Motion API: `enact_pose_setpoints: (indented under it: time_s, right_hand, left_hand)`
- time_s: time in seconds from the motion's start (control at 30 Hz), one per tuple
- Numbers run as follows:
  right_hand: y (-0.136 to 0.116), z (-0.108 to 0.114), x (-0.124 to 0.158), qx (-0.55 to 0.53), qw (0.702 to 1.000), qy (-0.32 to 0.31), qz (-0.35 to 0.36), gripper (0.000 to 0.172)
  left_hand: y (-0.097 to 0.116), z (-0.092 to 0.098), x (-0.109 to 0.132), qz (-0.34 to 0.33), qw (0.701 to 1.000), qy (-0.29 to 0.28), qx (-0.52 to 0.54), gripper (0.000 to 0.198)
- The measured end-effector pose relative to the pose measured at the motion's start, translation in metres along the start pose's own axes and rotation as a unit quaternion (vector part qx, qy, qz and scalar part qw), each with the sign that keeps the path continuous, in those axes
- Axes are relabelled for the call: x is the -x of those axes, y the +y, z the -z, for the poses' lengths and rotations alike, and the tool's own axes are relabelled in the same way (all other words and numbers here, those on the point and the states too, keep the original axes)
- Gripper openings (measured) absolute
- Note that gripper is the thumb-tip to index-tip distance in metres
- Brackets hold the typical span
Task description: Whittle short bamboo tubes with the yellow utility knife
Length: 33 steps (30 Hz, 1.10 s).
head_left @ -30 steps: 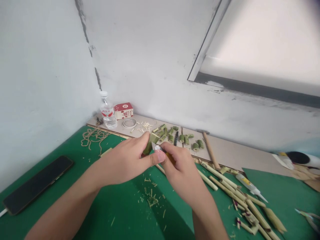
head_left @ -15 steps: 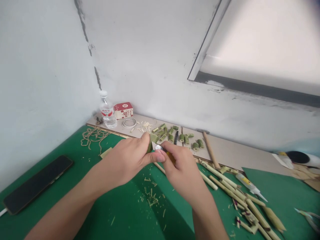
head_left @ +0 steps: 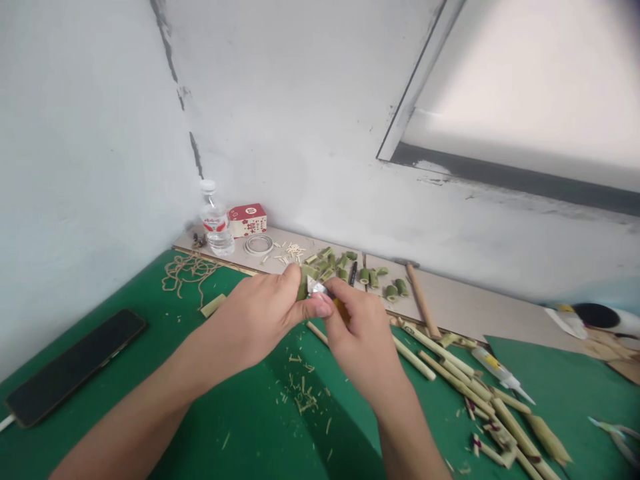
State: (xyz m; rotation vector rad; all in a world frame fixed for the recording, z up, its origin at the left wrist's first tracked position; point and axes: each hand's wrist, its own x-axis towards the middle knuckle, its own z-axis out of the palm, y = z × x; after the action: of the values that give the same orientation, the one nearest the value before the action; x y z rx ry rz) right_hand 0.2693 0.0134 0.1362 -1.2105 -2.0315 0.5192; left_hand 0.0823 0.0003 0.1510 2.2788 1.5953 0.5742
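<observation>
My left hand is closed around a piece of green bamboo, most of which its fingers hide. In my right hand is a utility knife with a yellow part showing between the fingers. The knife's blade rests against the bamboo, and my left thumb presses close to the knife's metal end. Below both hands, thin bamboo shavings lie scattered on the green mat.
Short bamboo tubes, a hammer, a water bottle and a red-white box line the back board. Bamboo sticks and a glue bottle lie right. A phone and twine are left.
The knife blade has shifted and turned slightly against the bamboo, with my right hand moving a little leftward. My left hand keeps nearly the same place.
</observation>
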Motion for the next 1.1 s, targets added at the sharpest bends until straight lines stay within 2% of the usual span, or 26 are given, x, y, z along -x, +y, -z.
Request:
enact_pose_setpoints:
  time_s: [0.33,0.53,0.67,0.83,1.1]
  right_hand:
    - [0.000,-0.005,0.002,-0.006,1.000,0.012,-0.006,0.040]
    - [-0.002,-0.006,-0.001,-0.015,0.998,0.053,-0.023,0.035]
    - [-0.003,-0.004,-0.001,-0.041,0.999,0.025,-0.023,0.039]
    - [-0.002,0.002,0.000,-0.058,0.998,-0.023,-0.019,0.041]
    - [0.001,0.010,-0.001,-0.096,0.990,-0.100,0.006,0.041]
  left_hand:
    - [-0.004,0.002,0.000,0.002,0.998,-0.003,0.068,0.053]
    - [0.002,0.001,-0.003,0.017,0.995,-0.013,0.098,0.051]
    - [0.002,0.006,-0.002,0.023,0.993,-0.032,0.115,0.048]
    - [0.000,0.015,0.000,0.049,0.992,-0.030,0.112,0.049]
    - [-0.002,0.016,0.003,0.021,0.989,-0.065,0.129,0.047]
